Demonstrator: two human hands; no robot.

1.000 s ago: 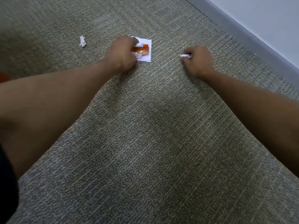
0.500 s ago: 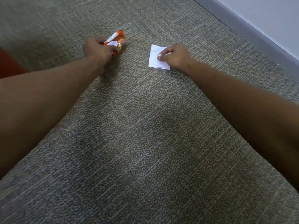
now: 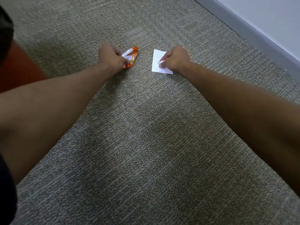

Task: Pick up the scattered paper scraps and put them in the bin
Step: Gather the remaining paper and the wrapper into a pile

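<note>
My left hand [image 3: 112, 58] grips a crumpled orange and white wrapper [image 3: 132, 56] just above the carpet. A flat white square of paper [image 3: 157, 62] lies on the carpet to its right. My right hand [image 3: 175, 60] rests on that paper's right side with fingers curled, and a small white scrap [image 3: 160, 62] is pinched in its fingertips. No bin is clearly in view.
Grey-brown carpet [image 3: 146, 143] fills the view. A grey baseboard [image 3: 253, 31] and white wall run along the upper right. A dark red object [image 3: 17, 69] sits at the left edge, with a dark shape above it.
My left hand lifted the orange wrapper off the white paper and carried it left. My right hand, still pinching the small scrap, moved left onto the white paper.
</note>
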